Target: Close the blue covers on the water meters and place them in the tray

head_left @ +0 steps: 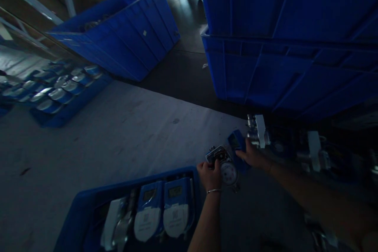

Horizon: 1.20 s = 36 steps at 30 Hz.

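Observation:
My left hand (210, 175), with a band at its wrist, is closed on the edge of an opened meter (228, 172). The meter shows a round pale dial and a dark inner part above it. Close by on the right, my right hand (254, 155) grips a blue meter cover (237, 143) with a small display window. The cover is right beside the meter; whether they touch I cannot tell. Just beyond my right hand is a metal fitting with a white block (260, 130). My fingertips are partly hidden in the dim light.
A blue tray (77, 201) at the lower left holds blue-and-white meters (176, 206). Another tray (69, 112) with several meters lies at the far left. Large blue bins (141, 35) stand ahead, with stacked ones (283, 75) at the right. More metal fittings (314, 151) lie on the right.

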Tool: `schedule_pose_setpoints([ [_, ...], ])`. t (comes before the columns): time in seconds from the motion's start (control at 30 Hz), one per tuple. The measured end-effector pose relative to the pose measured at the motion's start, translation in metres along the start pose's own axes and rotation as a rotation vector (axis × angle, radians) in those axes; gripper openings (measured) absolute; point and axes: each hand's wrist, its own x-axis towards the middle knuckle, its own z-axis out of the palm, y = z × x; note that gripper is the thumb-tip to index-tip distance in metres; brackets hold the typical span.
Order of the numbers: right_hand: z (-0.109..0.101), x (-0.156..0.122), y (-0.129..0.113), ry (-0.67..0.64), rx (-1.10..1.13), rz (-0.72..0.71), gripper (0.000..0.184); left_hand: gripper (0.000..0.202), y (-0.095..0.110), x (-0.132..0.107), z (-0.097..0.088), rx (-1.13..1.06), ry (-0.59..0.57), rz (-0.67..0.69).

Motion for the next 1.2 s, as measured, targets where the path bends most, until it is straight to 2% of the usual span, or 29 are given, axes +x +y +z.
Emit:
schedule_pose_setpoints([
  [0.1, 0.009, -0.010, -0.017, -0.066, -0.028, -0.101, 0.051, 0.027, -0.006, -0.003, 0.003, -0.004, 0.087, -0.055],
  [0.2, 0.023, -0.014, -0.016, -0.126, 0.024, -0.168, 0.059, 0.030, -0.019, -0.001, 0.003, -0.031, 0.107, -0.066],
  [0.33, 0.040, -0.011, -0.006, -0.090, -0.009, -0.170, 0.069, 0.037, -0.027, 0.004, 0.002, -0.091, -0.003, -0.052],
  [0.43, 0.048, -0.007, -0.002, -0.067, 0.066, -0.147, 0.072, 0.034, -0.027, 0.001, 0.000, -0.134, -0.079, -0.044],
  [0.57, 0.049, -0.004, 0.003, -0.081, 0.237, -0.086, 0.067, 0.026, -0.031, -0.005, -0.007, -0.114, -0.241, 0.163],
  [0.63, 0.047, -0.004, 0.004, -0.071, 0.304, -0.082, 0.064, 0.030, -0.032, -0.006, -0.010, -0.103, -0.255, 0.195],
  [0.77, 0.045, -0.011, -0.004, 0.040, 0.290, -0.176, 0.067, 0.044, -0.023, -0.003, -0.010, -0.060, -0.137, 0.002],
  [0.83, 0.044, -0.016, -0.011, 0.101, 0.235, -0.239, 0.069, 0.049, -0.016, -0.004, -0.009, -0.031, -0.065, -0.052],
  [0.97, 0.043, -0.024, -0.019, 0.109, 0.180, -0.258, 0.070, 0.073, -0.010, -0.005, -0.010, -0.069, 0.027, -0.199],
  [1.03, 0.046, -0.028, -0.018, 0.086, 0.161, -0.246, 0.068, 0.075, -0.012, -0.001, -0.009, -0.075, -0.014, -0.252],
  [1.13, 0.054, -0.035, -0.016, 0.089, 0.047, -0.265, 0.070, 0.059, -0.017, 0.006, -0.005, -0.085, -0.159, -0.269],
  [1.2, 0.062, -0.042, -0.018, 0.095, -0.073, -0.269, 0.074, 0.050, -0.020, 0.009, -0.002, -0.120, -0.207, -0.261],
])
